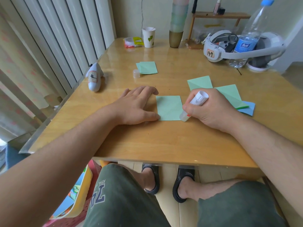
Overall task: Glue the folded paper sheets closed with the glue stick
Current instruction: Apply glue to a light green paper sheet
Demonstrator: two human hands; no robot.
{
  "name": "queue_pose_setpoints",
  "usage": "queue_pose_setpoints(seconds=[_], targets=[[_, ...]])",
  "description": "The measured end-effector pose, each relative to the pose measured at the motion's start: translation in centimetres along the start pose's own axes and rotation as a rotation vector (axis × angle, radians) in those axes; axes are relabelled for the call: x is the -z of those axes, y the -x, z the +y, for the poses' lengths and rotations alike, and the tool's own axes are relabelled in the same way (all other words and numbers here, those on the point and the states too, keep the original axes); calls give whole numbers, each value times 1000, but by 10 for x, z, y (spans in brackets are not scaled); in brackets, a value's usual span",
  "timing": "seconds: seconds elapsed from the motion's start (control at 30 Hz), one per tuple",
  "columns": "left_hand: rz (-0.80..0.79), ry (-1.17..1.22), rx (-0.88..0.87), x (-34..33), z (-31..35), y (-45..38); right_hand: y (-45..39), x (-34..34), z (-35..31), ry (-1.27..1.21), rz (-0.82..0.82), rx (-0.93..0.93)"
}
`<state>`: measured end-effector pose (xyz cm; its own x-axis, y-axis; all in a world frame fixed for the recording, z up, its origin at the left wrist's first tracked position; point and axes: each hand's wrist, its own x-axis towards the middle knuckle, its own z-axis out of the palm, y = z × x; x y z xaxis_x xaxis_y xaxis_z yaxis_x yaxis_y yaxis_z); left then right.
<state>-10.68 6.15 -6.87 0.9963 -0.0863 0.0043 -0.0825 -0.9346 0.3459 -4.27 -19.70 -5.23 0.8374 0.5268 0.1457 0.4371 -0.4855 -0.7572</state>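
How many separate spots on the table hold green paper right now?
4: one sheet between the hands, one behind the right hand, one to its right, a far stack that may hide more.

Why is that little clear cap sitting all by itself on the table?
It looks like the glue stick's cap, stood beside the far stack of green papers, away from the glue stick in the right hand. That is normal while gluing. The left hand steadies the green sheet. Nothing looks spilled or damaged.

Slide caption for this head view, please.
Right hand presses glue stick to green folded sheet's corner while left hand steadies it.
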Motion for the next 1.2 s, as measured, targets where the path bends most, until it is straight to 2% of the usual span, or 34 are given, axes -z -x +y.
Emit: queue_pose_setpoints(seconds=[0.17,0.37,0.6,0.77,0.97,1.2], targets=[[2,6,-2,0,1,1,-3,3,5,-37,26,-25],[-9,5,8,1,2,2,-11,7,5,-310,171,-88],[-9,-18,-3,1,3,3,-14,-3,3,-160,2,-2],[-17,-16,6,1,2,2,-26,-2,3,8,5,15],[-8,9,19,2,0,2,-46,-4,-6,-37,98,16],[44,38,77,-1,-4,2,-51,-30,-33,10,-68,142]])
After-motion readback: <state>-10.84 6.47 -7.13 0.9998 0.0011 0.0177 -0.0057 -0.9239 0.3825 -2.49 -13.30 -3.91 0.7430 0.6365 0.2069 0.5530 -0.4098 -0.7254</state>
